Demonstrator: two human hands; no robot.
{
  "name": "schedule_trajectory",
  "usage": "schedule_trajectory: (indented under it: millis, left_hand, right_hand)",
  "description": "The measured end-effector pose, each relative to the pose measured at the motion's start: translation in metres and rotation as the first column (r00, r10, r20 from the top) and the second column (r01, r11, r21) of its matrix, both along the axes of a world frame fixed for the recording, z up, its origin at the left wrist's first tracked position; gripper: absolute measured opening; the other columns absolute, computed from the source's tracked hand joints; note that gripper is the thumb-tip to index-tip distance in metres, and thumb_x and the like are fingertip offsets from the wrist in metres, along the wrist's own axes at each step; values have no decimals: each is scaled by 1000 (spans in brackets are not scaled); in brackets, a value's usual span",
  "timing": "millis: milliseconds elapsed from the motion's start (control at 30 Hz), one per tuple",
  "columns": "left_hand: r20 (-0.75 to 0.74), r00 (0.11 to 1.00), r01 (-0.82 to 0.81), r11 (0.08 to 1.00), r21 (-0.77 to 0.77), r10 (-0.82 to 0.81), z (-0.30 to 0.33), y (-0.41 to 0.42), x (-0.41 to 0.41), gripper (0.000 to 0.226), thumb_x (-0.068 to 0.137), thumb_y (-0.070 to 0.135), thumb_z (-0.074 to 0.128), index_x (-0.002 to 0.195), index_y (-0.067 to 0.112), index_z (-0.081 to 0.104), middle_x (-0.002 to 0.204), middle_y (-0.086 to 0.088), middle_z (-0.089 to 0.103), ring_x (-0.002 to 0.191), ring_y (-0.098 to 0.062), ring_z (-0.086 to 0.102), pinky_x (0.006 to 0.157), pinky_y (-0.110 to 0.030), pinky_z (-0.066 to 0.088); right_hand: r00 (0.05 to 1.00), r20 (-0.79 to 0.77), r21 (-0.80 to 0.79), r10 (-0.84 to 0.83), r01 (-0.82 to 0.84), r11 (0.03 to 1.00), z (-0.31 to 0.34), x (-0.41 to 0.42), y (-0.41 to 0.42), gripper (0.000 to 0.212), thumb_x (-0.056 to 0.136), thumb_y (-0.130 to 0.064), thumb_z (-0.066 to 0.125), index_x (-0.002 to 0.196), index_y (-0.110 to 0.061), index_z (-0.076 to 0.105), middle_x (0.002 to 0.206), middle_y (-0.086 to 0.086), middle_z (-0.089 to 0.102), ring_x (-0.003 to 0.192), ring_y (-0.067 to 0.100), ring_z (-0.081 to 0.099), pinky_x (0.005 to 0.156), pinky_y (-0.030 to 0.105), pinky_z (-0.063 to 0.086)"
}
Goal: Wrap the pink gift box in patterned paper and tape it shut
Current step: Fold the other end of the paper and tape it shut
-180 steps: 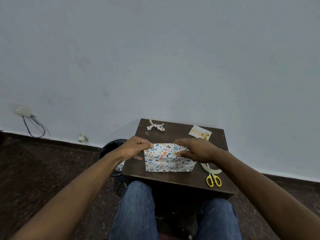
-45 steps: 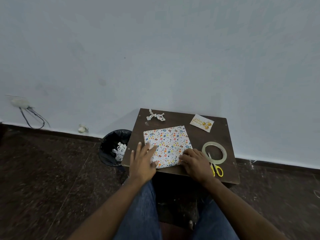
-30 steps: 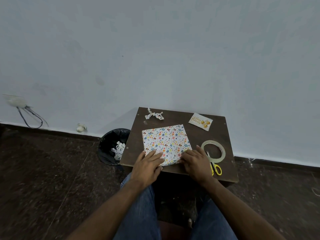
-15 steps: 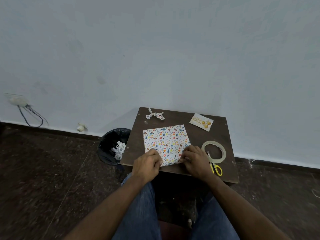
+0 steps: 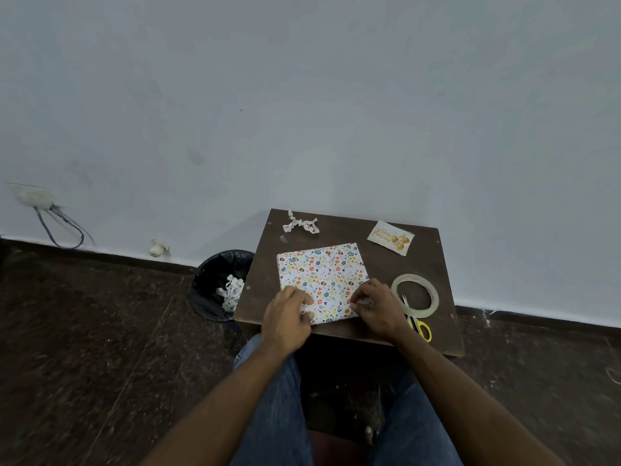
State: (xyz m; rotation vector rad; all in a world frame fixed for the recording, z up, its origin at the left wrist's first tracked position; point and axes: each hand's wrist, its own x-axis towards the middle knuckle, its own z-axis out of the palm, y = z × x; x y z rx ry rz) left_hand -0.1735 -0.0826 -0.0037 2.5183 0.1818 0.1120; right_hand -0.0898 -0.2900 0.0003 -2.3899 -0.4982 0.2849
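The gift box lies flat on the small dark table [image 5: 376, 260], fully covered in white patterned paper [image 5: 321, 275]; no pink shows. My left hand [image 5: 285, 317] is at the near left corner, fingers curled and pinching the paper's edge there. My right hand [image 5: 378, 309] is at the near right corner, fingertips pinching the paper edge. A roll of clear tape [image 5: 415, 295] lies just right of my right hand, on top of yellow-handled scissors [image 5: 418, 326].
A crumpled scrap of patterned paper [image 5: 300, 225] sits at the table's far left. A birthday card [image 5: 390, 237] lies at the far right. A black bin [image 5: 220, 285] with paper scraps stands on the floor left of the table. My knees are below the table's near edge.
The wrapped box went from standing on edge to lying flat. My left hand went from flat on the paper to curled at the near left corner; my right hand stayed at the near right corner.
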Motion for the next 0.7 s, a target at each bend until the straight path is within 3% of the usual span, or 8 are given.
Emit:
schedule_trajectory:
  millis: [167, 300, 367, 433, 500, 700]
  left_hand:
    - [-55, 998, -11, 1000, -14, 10, 7, 7, 8, 22, 84, 13, 71, 99, 30, 69, 106, 9, 60, 105, -13, 54, 109, -41, 32]
    - [-13, 995, 95, 995, -19, -96, 11, 22, 5, 7, 89, 20, 68, 91, 25, 71, 98, 10, 60, 95, -11, 55, 102, -47, 39]
    - [-30, 987, 157, 987, -27, -158, 13, 27, 0, 10, 90, 30, 67, 98, 25, 71, 106, 10, 58, 101, -9, 54, 109, -47, 34]
    - [-101, 971, 226, 968, 113, -215, 16, 27, -6, 28, 87, 41, 67, 111, 28, 65, 118, 11, 53, 116, -8, 49, 117, -43, 18]
    - [-123, 967, 251, 930, 269, -225, 17, 23, -9, 36, 85, 48, 67, 114, 28, 58, 121, 10, 49, 120, -9, 45, 121, -40, 11]
    - [-129, 966, 257, 785, 564, -223, 18, 4, -2, 45, 90, 45, 59, 123, 17, 49, 125, -5, 47, 120, -25, 47, 119, -44, 20]
  right_hand:
    - [998, -69, 38, -10, 12, 999, 3, 4, 3, 22, 82, -14, 74, 78, -33, 65, 97, -13, 51, 104, 17, 50, 84, 31, 41]
    - [995, -102, 30, -1, 4, 1000, 4, 7, 4, 25, 81, -14, 76, 76, -35, 65, 96, -15, 51, 104, 17, 52, 83, 31, 42]
    - [995, -101, 32, -10, 13, 999, 4, 7, 2, 25, 81, -13, 76, 76, -35, 66, 97, -12, 53, 103, 17, 53, 83, 31, 43]
    - [996, -89, 43, -12, 16, 999, 4, 8, 0, 22, 80, -11, 76, 77, -31, 68, 97, -10, 54, 102, 17, 54, 81, 30, 42]
    - [996, -84, 51, -8, 12, 999, 5, 6, 2, 20, 80, -11, 77, 77, -29, 69, 96, -11, 53, 99, 15, 54, 79, 27, 39]
    - [998, -67, 55, -8, 12, 998, 3, 6, 3, 16, 80, -12, 77, 79, -26, 71, 94, -12, 53, 100, 17, 55, 83, 31, 44]
